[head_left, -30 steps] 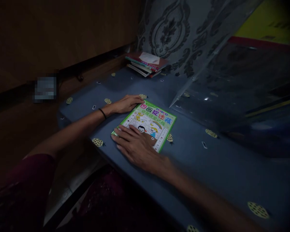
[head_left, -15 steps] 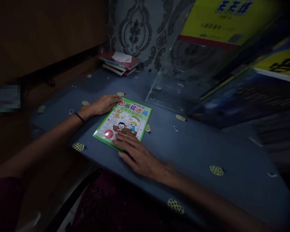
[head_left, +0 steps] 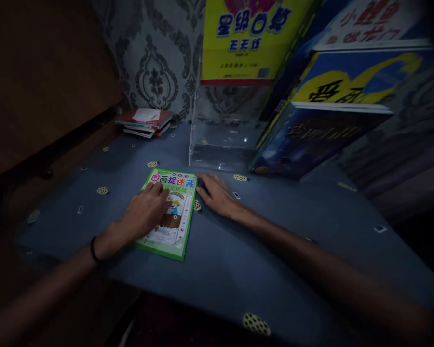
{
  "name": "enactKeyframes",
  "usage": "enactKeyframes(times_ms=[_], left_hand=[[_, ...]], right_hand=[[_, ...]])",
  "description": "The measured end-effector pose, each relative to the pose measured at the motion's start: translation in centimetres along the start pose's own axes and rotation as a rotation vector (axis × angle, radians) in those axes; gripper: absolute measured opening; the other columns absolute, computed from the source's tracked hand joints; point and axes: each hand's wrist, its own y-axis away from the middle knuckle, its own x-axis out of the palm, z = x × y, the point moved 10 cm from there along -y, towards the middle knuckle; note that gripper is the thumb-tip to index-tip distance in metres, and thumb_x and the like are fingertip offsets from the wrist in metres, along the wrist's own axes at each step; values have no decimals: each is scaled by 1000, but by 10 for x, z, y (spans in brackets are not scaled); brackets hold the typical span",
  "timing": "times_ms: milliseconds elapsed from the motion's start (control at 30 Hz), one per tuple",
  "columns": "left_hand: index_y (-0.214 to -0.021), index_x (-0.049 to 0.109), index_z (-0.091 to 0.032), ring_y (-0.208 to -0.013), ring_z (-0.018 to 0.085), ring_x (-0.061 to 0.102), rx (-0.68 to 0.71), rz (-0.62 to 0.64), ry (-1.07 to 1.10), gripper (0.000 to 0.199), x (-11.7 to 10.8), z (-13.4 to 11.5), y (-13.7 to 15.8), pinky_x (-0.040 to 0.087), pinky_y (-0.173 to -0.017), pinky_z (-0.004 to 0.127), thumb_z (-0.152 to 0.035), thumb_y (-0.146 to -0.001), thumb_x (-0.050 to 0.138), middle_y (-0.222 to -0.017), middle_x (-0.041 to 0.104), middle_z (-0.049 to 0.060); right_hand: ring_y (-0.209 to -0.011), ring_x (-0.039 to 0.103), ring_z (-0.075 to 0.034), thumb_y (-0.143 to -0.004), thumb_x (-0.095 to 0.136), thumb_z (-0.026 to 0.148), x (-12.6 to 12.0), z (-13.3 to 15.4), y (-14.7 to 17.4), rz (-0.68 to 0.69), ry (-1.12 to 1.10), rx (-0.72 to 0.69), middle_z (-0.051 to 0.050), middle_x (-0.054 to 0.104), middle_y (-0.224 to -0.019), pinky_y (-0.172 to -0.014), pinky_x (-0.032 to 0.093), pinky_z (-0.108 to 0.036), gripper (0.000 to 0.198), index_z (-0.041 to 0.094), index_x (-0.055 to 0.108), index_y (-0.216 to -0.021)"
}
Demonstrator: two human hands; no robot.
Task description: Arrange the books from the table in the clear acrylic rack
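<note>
A children's picture book with a green border and a colourful Chinese title lies flat on the cloth-covered table. Across the left and middle of its cover rests my left hand, palm down with fingers slightly bent, hiding part of the drawing. My right hand lies beside the book's upper right corner, thumb close to the edge and fingers stretched forward on the table. Neither hand is lifting the book. A dark band circles my left wrist.
Behind, a clear acrylic stand holds a yellow workbook. To its right lean several larger books. A small stack of books sits at the back left by the patterned wall. The blue tablecloth has pineapple prints.
My left hand has moved from the book's upper left corner onto its cover. My right hand has left the cover's lower part for the upper right corner. The book has turned and the view has shifted.
</note>
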Motion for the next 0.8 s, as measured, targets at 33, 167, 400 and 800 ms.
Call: enactKeyframes(times_ms=[33, 167, 400, 800], left_hand=[[-114, 61, -15, -110, 28, 54, 11, 13, 1, 31, 0, -7, 1, 53, -86, 39, -29, -103, 36, -116, 59, 13], [-111, 62, -12, -109, 30, 54, 56, 19, -25, 32, -1, -27, -2, 53, -85, 41, -32, -102, 38, -113, 59, 14], [-107, 64, -12, -112, 32, 54, 44, 52, -20, 36, 0, -29, -4, 53, -85, 43, -36, -104, 37, -114, 59, 15], [-112, 63, -11, -110, 34, 57, -45, 32, -28, 57, -5, -32, -3, 54, -81, 40, -63, -96, 44, -113, 62, 16]], right_hand=[[-128, 52, -32, -94, 48, 22, -1, -4, -7, -8, -21, 34, -19, 61, -135, -109, 39, -56, 40, 11, 56, -132], [-124, 54, -29, -92, 49, 16, -2, -10, -29, -42, -169, 107, -17, 65, -129, -110, 37, -52, 36, 12, 59, -126], [-92, 65, -21, -92, 52, 14, -7, -20, -53, -33, -513, 257, -5, 68, -92, -97, 51, -44, 14, 16, 64, -99], [-53, 66, -12, -105, 43, 35, 22, -19, 5, 87, -1165, 622, 1, 62, -64, -55, 60, -23, 23, 21, 46, -88]])
